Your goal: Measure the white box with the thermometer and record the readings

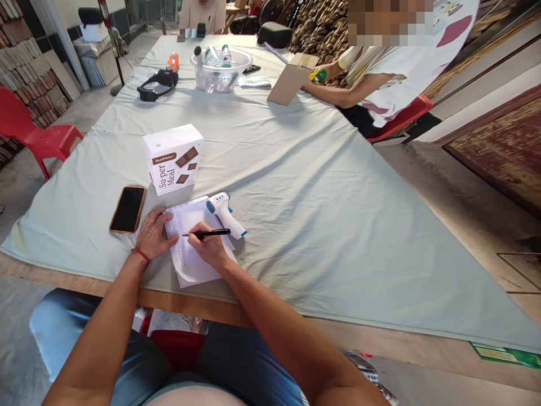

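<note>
The tablecloth (321, 237) is showing a pale grey-green. The paper sheets (194, 272) are showing white, with columns of small dark marks patterning the left part, and the pen (217, 232) is showing black. The thermometer gun (228, 216) is pairing white with blue accents. The carton (174, 163) is displaying white, a brown label and dark brown bar pictures. The phone (127, 210) is showing a black face inside an orange-brown rim. The bracelet (141, 254) is showing red, the headset (146, 94) black, the left-hand chair (42, 133) bright red, and the cardboard (291, 80) plain tan.
</note>
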### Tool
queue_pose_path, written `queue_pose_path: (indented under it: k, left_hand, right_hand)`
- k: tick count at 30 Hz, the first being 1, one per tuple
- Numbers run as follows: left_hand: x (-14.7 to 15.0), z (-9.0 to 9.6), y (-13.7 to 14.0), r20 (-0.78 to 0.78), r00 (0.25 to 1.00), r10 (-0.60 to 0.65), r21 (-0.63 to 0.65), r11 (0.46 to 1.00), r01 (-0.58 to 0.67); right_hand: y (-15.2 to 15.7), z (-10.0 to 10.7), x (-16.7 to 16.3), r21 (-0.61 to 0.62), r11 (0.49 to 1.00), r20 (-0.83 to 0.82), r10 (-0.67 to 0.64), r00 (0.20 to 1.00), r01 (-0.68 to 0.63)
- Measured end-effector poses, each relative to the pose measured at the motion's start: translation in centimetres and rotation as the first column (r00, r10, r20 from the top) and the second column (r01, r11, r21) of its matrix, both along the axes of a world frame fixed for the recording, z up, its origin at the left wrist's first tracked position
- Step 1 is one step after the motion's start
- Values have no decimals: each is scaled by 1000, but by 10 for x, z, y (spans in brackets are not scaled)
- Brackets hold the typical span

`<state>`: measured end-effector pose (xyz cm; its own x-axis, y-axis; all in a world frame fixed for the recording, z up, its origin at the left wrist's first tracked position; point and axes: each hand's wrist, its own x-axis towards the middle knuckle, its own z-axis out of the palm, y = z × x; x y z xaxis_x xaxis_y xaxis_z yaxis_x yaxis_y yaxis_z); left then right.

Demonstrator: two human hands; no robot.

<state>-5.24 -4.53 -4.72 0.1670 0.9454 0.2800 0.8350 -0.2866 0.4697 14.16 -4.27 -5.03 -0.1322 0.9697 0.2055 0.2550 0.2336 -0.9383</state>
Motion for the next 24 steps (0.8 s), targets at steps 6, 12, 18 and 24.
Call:
queue_pose_path:
  k: [6, 12, 18, 24]
  left_hand:
    - [0, 0, 0, 9, 1000, -9, 3, 1000, 9]
    - [-1, 0, 0, -6, 1000, -6, -3, 1000, 6]
    - [-1, 2, -1, -6, 1000, -12, -2, 1000, 12]
    - [0, 3, -1, 2, 1000, -9, -7, 1000, 9]
  right_hand:
    - [-1, 1, 0, 10, 1000, -8, -14, 1000, 14]
    - [1, 1, 2, 3, 1000, 12, 1, 1000, -1]
    - [1, 1, 2, -4, 1000, -1, -24, 1000, 24]
    - [0, 2, 3, 18, 999, 2, -37, 999, 37]
